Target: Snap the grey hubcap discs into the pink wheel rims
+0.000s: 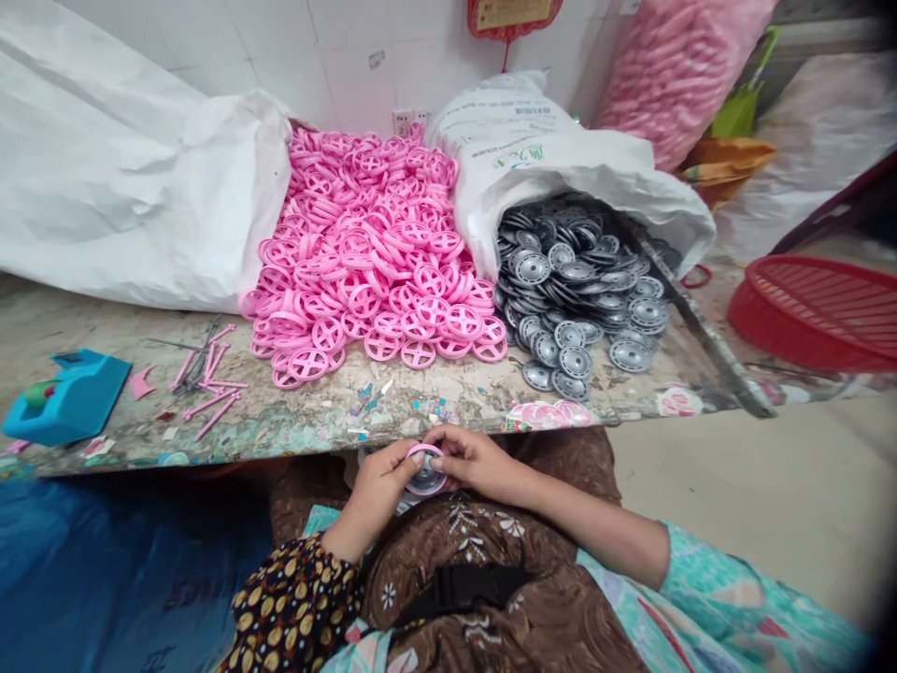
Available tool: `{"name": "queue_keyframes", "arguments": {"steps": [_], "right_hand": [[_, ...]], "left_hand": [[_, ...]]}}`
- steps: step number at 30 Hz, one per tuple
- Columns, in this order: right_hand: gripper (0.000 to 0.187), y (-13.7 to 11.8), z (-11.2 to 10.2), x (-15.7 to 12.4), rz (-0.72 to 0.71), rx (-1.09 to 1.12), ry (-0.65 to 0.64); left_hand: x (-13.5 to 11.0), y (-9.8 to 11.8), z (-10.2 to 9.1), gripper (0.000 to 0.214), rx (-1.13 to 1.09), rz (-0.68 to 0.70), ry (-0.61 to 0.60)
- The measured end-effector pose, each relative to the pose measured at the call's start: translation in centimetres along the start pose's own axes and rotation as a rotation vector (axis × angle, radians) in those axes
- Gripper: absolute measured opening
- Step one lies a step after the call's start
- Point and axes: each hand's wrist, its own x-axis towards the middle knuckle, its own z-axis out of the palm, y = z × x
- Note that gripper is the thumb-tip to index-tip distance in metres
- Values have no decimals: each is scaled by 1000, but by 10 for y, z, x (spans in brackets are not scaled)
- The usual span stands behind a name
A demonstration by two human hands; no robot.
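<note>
Just off the table's front edge, above my lap, I hold a small toy wheel (pixel 426 479) made of a pink ring around a grey disc. My left hand (pixel 385 477) grips its left side, thumb on the face. From the right, my right hand (pixel 476 463) pinches the rim, its thumb also on the disc. Beyond them on the table lies a big heap of pink spoked rings (pixel 371 262). Right of that, grey hubcap-like discs (pixel 575 271) spill from the mouth of a white sack (pixel 553 154).
Another white sack (pixel 140 187) lies at the left. A blue tape dispenser (pixel 77 397) and several pink sticks (pixel 217 374) are on the left of the worn table (pixel 476 388). A metal bar (pixel 707 327) juts past the front edge near a red basket (pixel 785 318).
</note>
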Motion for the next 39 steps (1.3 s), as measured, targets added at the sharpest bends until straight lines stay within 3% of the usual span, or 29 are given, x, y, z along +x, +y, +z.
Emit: {"name": "queue_keyframes", "arguments": {"steps": [4, 8, 14, 19, 21, 24, 26, 29, 32, 36, 39], "right_hand": [[39, -7, -2, -1, 152, 395, 28], [42, -12, -2, -1, 140, 420, 67], [26, 2, 0, -1, 65, 121, -30], [16, -15, -18, -20, -134, -575, 47], [20, -25, -40, -34, -224, -800, 218], [25, -28, -85, -55, -277, -1098, 710], [32, -21, -113, -65, -178, -1349, 912], [37, -4, -137, -73, -56, -1593, 903], [35, 9, -142, -76, -125, -1713, 827], [30, 10, -143, -75, -256, -1754, 765], [29, 6, -147, -72, -266, -1677, 864]], "left_hand": [[5, 13, -2, 34, -136, 37, 89], [5, 16, -1, 35, -192, 11, 151], [3, 5, 4, 32, -123, -51, 136], [5, -5, -1, 33, -2, -130, 31], [5, -8, -5, 30, 105, -120, 16], [2, -10, -10, 26, 292, -37, -2], [-1, -6, -13, 28, 415, 25, 5], [0, 9, -19, 27, 623, 102, 86], [15, 27, -31, 33, 777, 186, 271], [59, 41, -45, 31, 951, 243, 500], [93, 44, -47, 35, 1088, 160, 537]]}}
